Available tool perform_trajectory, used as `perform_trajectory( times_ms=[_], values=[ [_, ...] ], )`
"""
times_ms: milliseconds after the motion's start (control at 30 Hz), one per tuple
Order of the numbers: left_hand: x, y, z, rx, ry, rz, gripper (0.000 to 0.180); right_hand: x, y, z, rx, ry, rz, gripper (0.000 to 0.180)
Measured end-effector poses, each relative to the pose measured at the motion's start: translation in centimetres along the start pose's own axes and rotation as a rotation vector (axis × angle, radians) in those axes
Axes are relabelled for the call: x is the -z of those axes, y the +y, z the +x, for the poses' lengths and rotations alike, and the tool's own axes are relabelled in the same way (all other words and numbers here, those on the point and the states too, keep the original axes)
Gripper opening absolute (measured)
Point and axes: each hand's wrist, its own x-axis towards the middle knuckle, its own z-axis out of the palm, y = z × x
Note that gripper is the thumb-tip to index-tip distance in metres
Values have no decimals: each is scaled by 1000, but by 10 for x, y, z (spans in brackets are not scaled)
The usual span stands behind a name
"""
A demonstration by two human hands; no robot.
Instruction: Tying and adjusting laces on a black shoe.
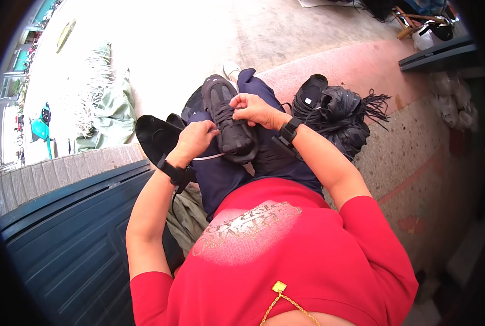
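A black lace-up shoe (221, 100) lies across my lap, its dark laces crossing the upper. On the shoe's left edge, my left hand (196, 140) is closed in a pinch at the lacing. My right hand (257, 111) pinches at the laces from the other side, thumb and forefinger together. The dark lace between the fingertips hardly shows against the shoe. Below my left fingers a thin white strip (209, 157) runs across the trouser leg; I cannot tell what it belongs to.
Several more black shoes and a tangle of black laces (343, 111) lie to my right. A black insole-shaped piece (155, 136) is by my left wrist. Green sacking with pale strands (109, 103) lies beyond a low tiled edge (68, 173). A dark blue panelled door (85, 239) stands at left.
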Motion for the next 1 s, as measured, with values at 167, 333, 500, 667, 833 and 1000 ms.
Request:
perform_trajectory(
  times_ms=[167, 333, 500, 667, 833, 1000],
  values=[
    [14, -4, -16, -334, 184, 492, 7, -17, 8, -4, 534, 172, -1022, 19],
    [28, -54, -48, -332, 367, 550, 7, -15, 3, -24, 567, 483, -1117, 17],
    [71, -118, -66, 629, 196, -731, 10, 8, 5, -42, 147, 275, -670, 16],
    [156, -201, -112, 491, 593, -1328, 12, 2, 19, -46, 47, 164, -653, 18],
    [220, -279, -174, 396, 1059, -1145, 18, -7, 30, -34, 300, 305, -946, 18],
    [141, -224, -120, 431, 833, -849, 34, -15, 24, -32, 230, 476, -1090, 16]
  ],
)
